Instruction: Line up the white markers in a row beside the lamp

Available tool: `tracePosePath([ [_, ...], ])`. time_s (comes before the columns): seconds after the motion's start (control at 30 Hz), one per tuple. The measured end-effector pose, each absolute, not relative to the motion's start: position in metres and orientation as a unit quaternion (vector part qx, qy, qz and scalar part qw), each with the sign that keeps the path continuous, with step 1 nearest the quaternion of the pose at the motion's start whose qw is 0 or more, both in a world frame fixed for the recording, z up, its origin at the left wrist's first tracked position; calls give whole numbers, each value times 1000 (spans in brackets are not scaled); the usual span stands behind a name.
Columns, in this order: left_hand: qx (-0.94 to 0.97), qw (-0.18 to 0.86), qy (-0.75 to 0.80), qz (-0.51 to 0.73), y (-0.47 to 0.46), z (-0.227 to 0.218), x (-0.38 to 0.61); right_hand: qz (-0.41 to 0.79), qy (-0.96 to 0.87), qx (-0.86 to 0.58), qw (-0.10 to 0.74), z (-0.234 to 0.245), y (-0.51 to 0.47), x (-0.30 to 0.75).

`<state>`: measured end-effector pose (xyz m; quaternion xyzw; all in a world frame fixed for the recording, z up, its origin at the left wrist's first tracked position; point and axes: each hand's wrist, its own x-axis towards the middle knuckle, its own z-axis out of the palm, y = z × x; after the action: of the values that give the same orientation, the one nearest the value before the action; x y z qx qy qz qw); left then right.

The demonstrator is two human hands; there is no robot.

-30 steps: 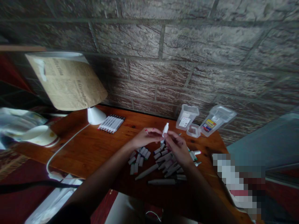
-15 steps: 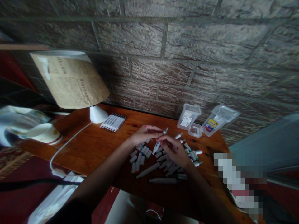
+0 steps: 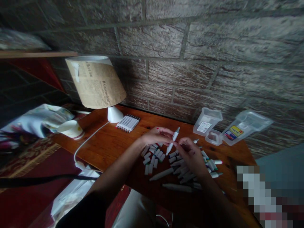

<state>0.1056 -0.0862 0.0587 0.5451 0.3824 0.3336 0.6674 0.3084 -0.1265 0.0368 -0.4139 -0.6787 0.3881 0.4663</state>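
Observation:
An uncapped white marker (image 3: 175, 134) stands tilted between my hands, its upper nib bare. My left hand (image 3: 156, 136) pinches it with the fingertips from the left. At its right side is my right hand (image 3: 193, 155), thumb tip against or very near the marker, the other fingers bent and apart from the thumb. Below my left hand lies a group of loose white caps (image 3: 155, 158) with coloured ends. Several uncapped markers (image 3: 162, 174) are spread under and around my right hand, which partly covers them.
A neat row of capped markers (image 3: 128, 123) lies by the lamp (image 3: 115, 114). Two clear plastic boxes (image 3: 207, 122) and a small clear lid (image 3: 213, 137) stand at the back right. A paper cup (image 3: 71, 129) is at the left, near the lamp's white cord (image 3: 91, 136).
My view has turned left, so everything sits farther right. My right hand's fingers have moved off the marker and spread somewhat, while my left hand keeps hold of it.

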Motion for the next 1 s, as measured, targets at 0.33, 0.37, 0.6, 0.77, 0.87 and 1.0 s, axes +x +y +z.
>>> tracePosePath([
  [0.33,631,73,759,142,-79,68,55,395,-644,-458,467,28,-120,313],
  [0.37,615,58,779,106,-77,66,53,401,-638,-457,472,29,-121,312],
  [0.6,573,25,817,62,-74,57,57,419,-615,-467,477,32,-121,313],
  [0.77,629,43,773,61,-77,48,80,424,-608,-472,478,33,-119,316],
  [0.87,645,34,762,51,-78,39,90,429,-602,-476,476,34,-119,316],
  [1.0,648,1,761,28,-79,34,93,435,-598,-476,476,35,-119,316],
])
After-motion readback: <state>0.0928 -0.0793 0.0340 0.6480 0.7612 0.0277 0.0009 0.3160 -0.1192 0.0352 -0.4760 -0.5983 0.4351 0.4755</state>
